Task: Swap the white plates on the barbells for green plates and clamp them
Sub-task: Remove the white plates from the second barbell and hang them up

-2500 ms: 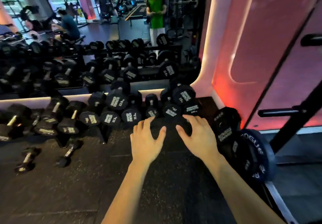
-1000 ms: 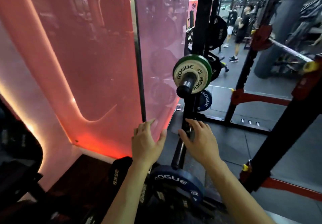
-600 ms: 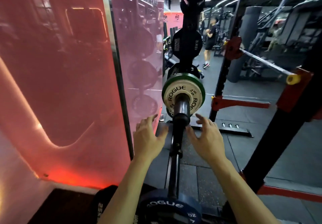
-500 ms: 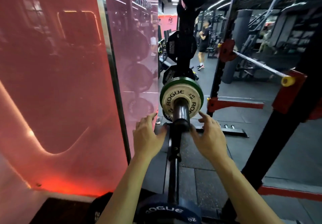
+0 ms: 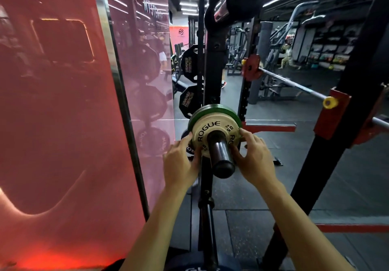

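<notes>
a tall red panel (image 5: 59,123) fills the left half of the frame, glossy enough to mirror stacked plates. right of it, up the centre, stands the black rack upright (image 5: 212,60), with two dark plates (lettered hammer strength) (image 5: 188,81) hung on its left side. a second black post (image 5: 328,133) slants across the right of the frame, carrying a red bracket (image 5: 332,112) and a long steel bar (image 5: 294,83) that runs toward the upper middle. dark rubber floor (image 5: 252,197) lies below.

at the centre of the frame the barbell sleeve (image 5: 220,155) points at me, dark and round-ended. on it sits the white plate (image 5: 212,131), marked rogue, and right behind it, touching, the green plate (image 5: 216,111), whose rim shows above and to the sides.

my left hand (image 5: 181,163) grips the white plate's left edge, fingers curled over the rim. my right hand (image 5: 255,159) grips its right edge the same way, thumb near the sleeve. both hands are clamped on that plate, one each side.
</notes>
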